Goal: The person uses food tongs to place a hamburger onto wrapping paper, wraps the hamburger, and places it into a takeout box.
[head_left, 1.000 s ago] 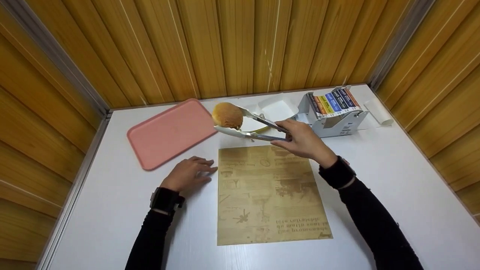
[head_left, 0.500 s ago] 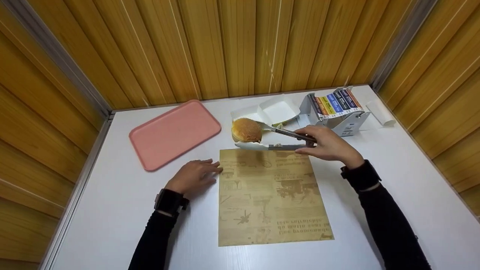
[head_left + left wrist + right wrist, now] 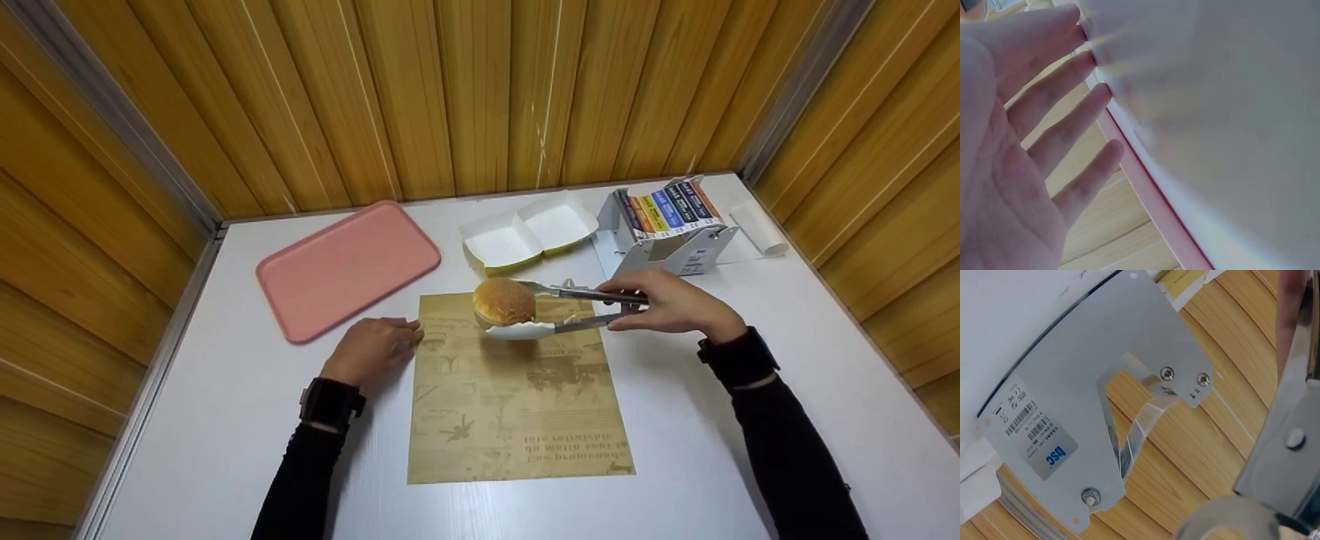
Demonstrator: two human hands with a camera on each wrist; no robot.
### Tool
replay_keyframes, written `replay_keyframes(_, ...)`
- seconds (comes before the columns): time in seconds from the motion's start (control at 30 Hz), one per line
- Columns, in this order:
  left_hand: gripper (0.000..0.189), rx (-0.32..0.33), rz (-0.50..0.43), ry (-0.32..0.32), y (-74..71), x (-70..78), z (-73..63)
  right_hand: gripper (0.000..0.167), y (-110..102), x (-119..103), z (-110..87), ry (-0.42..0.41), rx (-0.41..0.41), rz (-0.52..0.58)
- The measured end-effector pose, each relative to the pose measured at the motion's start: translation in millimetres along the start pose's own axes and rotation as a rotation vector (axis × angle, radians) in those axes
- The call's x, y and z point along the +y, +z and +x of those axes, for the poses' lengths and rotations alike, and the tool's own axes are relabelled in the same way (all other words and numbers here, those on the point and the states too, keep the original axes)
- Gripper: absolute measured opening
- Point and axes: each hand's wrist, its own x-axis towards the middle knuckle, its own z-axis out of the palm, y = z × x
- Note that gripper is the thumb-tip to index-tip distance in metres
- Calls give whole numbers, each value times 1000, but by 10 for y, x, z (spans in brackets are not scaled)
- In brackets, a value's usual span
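My right hand [image 3: 671, 304] grips the handles of metal tongs [image 3: 585, 294], whose pale scooped ends pinch a hamburger [image 3: 504, 301] by its sides. The burger hangs over the upper part of a brown printed paper sheet [image 3: 510, 412] and casts a shadow on it. At the sheet's left edge, the fingertips of my left hand [image 3: 371, 349] press down; in the left wrist view the fingers [image 3: 1072, 135] look nearly straight, tips on the white surface. The right wrist view catches part of the tongs [image 3: 1292, 439] at its right side.
A pink tray [image 3: 349, 270] lies at the back left of the white table [image 3: 210, 450]. Behind the sheet stands an unfolded burger box [image 3: 499, 244]. To its right is a metal label dispenser [image 3: 675, 232] with colourful rolls and a white backing strip [image 3: 757, 229]. Wooden panels enclose the table.
The tongs and burger have come from near the box and tray toward me and right, over the sheet. The sheet has shifted slightly left with my left hand at its edge.
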Motion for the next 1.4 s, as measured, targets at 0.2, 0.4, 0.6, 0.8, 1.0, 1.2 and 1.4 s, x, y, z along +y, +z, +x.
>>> replay_keyframes(0.2,34,-28,45,56,-9,-2,-8,53,47,13,13,16,-79,34)
replay_keyframes(0.4,38,-28,37,21,2,11,13,54,106,61,-4,-38,-129,93)
replay_keyframes(0.6,41,5,95,2,35,5,24,55,145,112,-67,-46,-142,149)
replay_keyframes(0.8,45,-3,59,-27,49,-10,27,55,169,180,-55,-34,-108,81)
replay_keyframes(1.0,55,-46,33,-71,23,-22,13,57,207,230,-26,-32,-109,72)
replay_keyframes(1.2,60,-89,4,-134,-10,4,5,57,248,241,-11,-47,-124,86)
replay_keyframes(1.4,61,-106,3,-152,-29,8,3,60,253,242,-9,-23,-142,107)
